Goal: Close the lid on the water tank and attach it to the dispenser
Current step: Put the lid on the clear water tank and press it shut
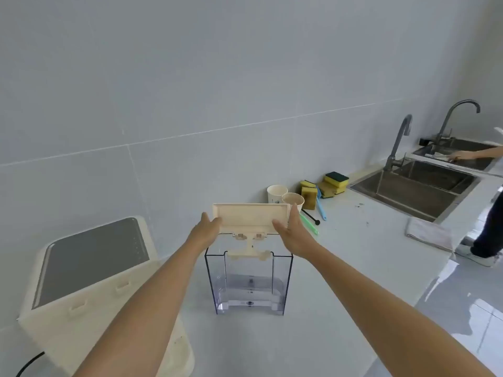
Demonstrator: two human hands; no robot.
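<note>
cream plastic lid (251,216) held up at both short ends, tilted so its inner face shows to the camera. left hand (206,229) grips the lid's left end, thumb on the near face, fingers behind the edge. right hand (293,232) grips the right end the same way, thumb across the near face, fingers wrapped round the far side. both arms bare, reaching in from the near edge.

lid is raised above the tank's far rim; a cream hinge bracket (249,253) hangs from its lower edge down to the top of the tank, cannot tell if it is latched in. clear water tank (249,284) stands upright on the white worktop (353,257), open on top, looks empty, directly below the hands.

dispenser (89,284) sits left of the tank, well apart, cream body with a dark grey top panel, black cable (28,364) trailing at its near left.

far right of the lid: two paper cups (285,195) side by side, just behind the right hand. beyond them yellow-green sponges (326,185) piled up, a blue handled brush (320,204) and a green handled tool (310,224) lying on the worktop. grey cloth (430,235) near the worktop's right edge. steel double sink (413,191) with a tap (398,142) further right, second sink and tap behind it, where another person's arm (476,153) reaches over the basin. pale tiled wall (190,91) behind everything.
</note>
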